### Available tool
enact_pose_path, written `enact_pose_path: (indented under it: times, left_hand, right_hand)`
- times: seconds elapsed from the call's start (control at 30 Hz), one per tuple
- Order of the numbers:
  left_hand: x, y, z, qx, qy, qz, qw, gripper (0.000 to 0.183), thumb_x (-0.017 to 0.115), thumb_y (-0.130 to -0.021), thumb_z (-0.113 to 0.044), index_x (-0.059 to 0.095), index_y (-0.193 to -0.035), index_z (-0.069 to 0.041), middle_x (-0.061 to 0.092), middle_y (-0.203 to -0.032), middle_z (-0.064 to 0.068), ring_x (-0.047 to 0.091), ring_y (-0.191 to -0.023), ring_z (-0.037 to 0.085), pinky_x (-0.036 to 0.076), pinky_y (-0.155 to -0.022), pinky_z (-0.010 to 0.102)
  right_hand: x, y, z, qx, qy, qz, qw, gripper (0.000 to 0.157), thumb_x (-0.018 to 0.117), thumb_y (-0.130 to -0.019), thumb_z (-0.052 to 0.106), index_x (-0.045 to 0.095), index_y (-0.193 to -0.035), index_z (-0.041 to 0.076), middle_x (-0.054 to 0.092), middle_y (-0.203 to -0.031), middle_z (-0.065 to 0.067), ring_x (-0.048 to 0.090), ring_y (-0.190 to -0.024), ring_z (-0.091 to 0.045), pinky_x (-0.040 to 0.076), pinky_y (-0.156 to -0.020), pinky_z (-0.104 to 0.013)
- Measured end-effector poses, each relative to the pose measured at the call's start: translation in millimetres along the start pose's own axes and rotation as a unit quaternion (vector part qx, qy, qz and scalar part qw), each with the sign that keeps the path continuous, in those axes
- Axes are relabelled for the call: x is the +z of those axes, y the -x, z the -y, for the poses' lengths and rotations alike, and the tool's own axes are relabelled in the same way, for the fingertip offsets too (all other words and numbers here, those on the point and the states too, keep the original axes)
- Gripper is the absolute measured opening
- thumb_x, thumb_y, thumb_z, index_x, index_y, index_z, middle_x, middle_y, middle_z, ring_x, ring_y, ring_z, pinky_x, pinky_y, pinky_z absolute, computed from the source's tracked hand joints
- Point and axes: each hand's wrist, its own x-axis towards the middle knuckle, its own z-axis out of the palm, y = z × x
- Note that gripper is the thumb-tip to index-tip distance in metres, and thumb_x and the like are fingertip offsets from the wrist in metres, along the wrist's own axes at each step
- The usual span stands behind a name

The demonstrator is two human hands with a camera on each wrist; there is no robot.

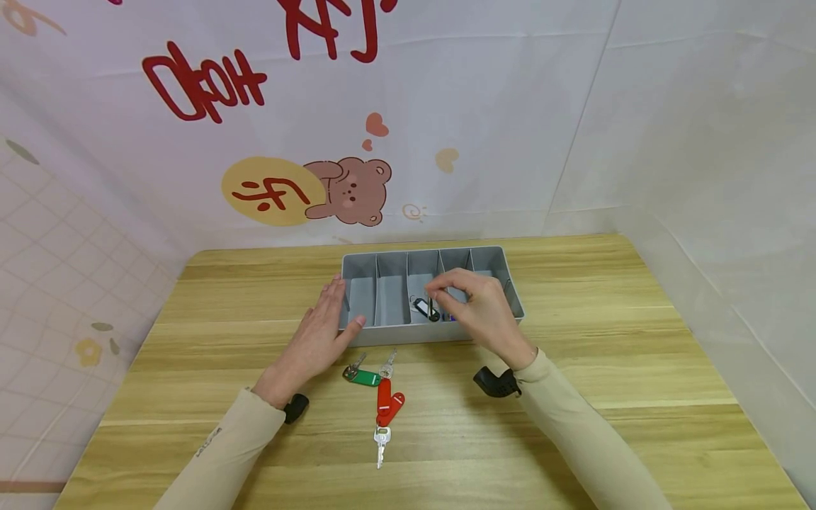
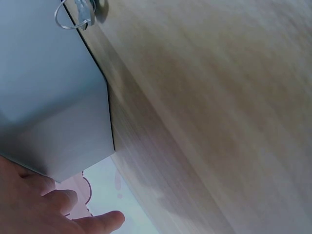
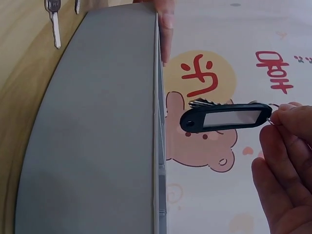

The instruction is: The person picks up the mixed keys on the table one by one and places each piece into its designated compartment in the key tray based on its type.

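A pale wall covering (image 1: 497, 106) fills the background, printed with large red characters, small hearts and a pinkish bear beside a yellow oval. In front of it spreads a wood-grain tabletop (image 1: 605, 425). Near its far edge sits a long gray tray (image 1: 408, 336), split into five side-by-side compartments.

A person's two arms, in beige sleeves (image 1: 586, 432), reach in from the near side. The left hand (image 1: 312, 340) is open, its extended fingers resting along the tray's left end and its thumb over the front rim. The right hand (image 1: 481, 301) is above the tray, thumb and fingertips pinching a thin metal ring. From that ring hangs a dark key tag (image 3: 229, 118) with a white label, a key (image 3: 201, 102) showing behind it. Each wrist carries a black device (image 1: 497, 382).

Under the pinching fingers, a second dark tag (image 1: 421, 307) lies in the third compartment. On the tabletop, just in front of the tray, are two overlapping red tags (image 1: 384, 398) and, beside them, a green tag (image 1: 365, 377). Silver keys (image 1: 381, 446) lie with these, one pointing toward the viewer. Smallest is a bluish bit (image 1: 449, 317) partly hidden beside the right hand, too small to identify.
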Motion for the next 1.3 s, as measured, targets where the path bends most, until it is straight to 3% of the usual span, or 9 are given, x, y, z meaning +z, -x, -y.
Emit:
enact_pose_path:
  times: [0.4,0.8,1.03,1.3]
  left_hand:
    - [0.0,-0.6,-0.9,-0.001,-0.003,0.003,1.0,0.089,0.043,-0.107,-0.058,0.009,-0.165,0.001,0.003,-0.173,0.015,0.011,-0.158,0.04,0.026,-0.116,0.07]
    - [-0.8,-0.9,-2.3,-0.001,-0.003,0.002,1.0,0.089,0.043,-0.107,-0.058,0.009,-0.165,0.001,0.004,-0.173,0.016,0.012,-0.157,0.041,0.026,-0.116,0.07]
    - [-1.0,-0.4,-2.7,-0.003,-0.002,0.002,1.0,0.089,0.043,-0.107,-0.057,0.01,-0.164,0.002,0.004,-0.173,0.017,0.013,-0.157,0.042,0.026,-0.115,0.071]
    - [-0.4,-0.3,-2.2,0.0,-0.005,-0.003,1.0,0.089,0.044,-0.107,-0.057,0.011,-0.164,0.002,0.008,-0.172,0.019,0.014,-0.156,0.043,0.028,-0.114,0.071]
  right_hand:
    - [6.6,-6.5,-16.6,0.014,0.02,-0.009,1.0,0.013,0.078,-0.093,0.004,0.081,-0.104,0.009,0.077,-0.103,0.003,0.072,-0.093,-0.01,0.059,-0.086,-0.034]
    - [16.7,-8.9,-30.7,0.015,0.039,-0.002,0.999,0.013,0.078,-0.092,0.004,0.081,-0.102,0.011,0.078,-0.101,0.002,0.073,-0.089,-0.011,0.059,-0.081,-0.034]
    - [22.1,-9.1,-36.1,0.008,0.043,0.001,0.999,0.01,0.079,-0.091,0.003,0.081,-0.1,0.006,0.078,-0.099,-0.002,0.074,-0.089,-0.016,0.06,-0.076,-0.045]
    - [26.8,-8.8,-40.9,0.007,0.055,0.012,0.998,0.01,0.079,-0.091,0.003,0.081,-0.101,0.006,0.078,-0.1,-0.004,0.075,-0.09,-0.018,0.06,-0.074,-0.046]
